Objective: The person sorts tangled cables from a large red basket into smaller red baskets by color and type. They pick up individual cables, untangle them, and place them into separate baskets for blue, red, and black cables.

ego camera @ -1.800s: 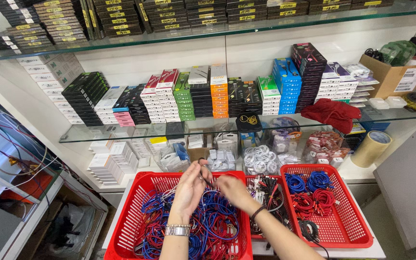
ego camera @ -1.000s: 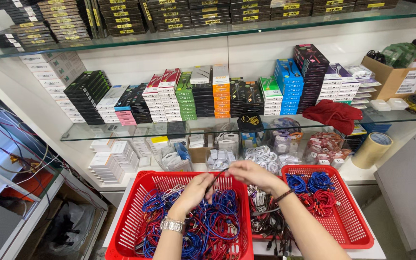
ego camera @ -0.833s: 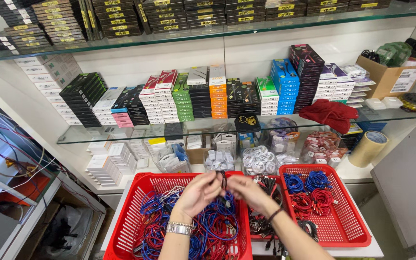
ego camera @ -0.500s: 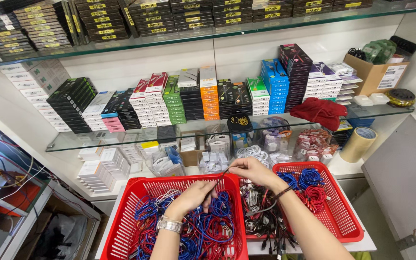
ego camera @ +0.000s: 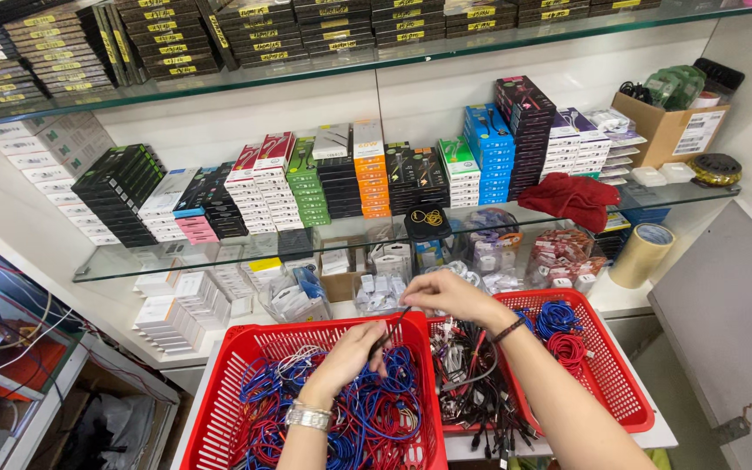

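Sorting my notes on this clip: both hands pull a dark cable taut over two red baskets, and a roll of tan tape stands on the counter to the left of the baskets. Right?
Not quite. The head view shows the tape roll on the counter to the right of the red baskets, not the left. The rest holds: the left hand and right hand stretch a dark cable over them.

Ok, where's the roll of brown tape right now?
In the head view, the roll of brown tape stands on edge on the white counter at the right, just beyond the right red basket and below the red cloth on the glass shelf.
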A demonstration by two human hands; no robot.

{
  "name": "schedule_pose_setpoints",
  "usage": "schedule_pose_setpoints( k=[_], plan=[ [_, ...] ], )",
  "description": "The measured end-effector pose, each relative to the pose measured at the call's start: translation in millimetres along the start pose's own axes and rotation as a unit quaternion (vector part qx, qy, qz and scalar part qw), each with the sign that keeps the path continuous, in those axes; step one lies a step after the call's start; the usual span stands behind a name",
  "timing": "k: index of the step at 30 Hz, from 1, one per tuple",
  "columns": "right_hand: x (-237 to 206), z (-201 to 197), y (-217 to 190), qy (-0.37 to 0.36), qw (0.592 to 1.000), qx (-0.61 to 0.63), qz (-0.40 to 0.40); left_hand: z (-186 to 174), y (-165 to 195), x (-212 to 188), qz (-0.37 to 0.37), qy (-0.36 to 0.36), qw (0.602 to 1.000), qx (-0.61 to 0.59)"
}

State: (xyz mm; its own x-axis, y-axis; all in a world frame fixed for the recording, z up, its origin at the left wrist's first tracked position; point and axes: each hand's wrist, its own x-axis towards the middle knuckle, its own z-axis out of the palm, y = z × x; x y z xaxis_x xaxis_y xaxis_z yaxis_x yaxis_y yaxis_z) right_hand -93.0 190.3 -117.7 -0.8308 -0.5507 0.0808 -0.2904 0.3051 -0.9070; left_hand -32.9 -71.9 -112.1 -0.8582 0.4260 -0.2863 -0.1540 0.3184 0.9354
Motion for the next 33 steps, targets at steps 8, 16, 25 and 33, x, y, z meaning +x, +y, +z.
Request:
schedule_pose_setpoints(
  k=[8, 16, 25, 33],
  plan=[
    [-13.5, 118.9, 32.5, 0.008, 0.687, 0.722, 0.083, 4.1, -1.4, 23.8, 0.212, -0.132, 0.838, -0.485],
    [-19.8, 100.0, 8.2, 0.07, 0.984, 0.148, 0.064, 30.7, 5.2, 50.6, 0.163, 0.194, 0.962, -0.104],
    [-9.7, -21.8, -4.0, -0.038, 0.982, -0.175, -0.053, 20.8, 0.1, 41.4, 0.003, -0.044, 0.999, 0.017],
    [-24.0, 62.0, 37.5, 0.167, 0.963, 0.194, 0.083, 28.2, -28.7, 48.1, 0.167, -0.088, 0.873, -0.45]
  ],
)
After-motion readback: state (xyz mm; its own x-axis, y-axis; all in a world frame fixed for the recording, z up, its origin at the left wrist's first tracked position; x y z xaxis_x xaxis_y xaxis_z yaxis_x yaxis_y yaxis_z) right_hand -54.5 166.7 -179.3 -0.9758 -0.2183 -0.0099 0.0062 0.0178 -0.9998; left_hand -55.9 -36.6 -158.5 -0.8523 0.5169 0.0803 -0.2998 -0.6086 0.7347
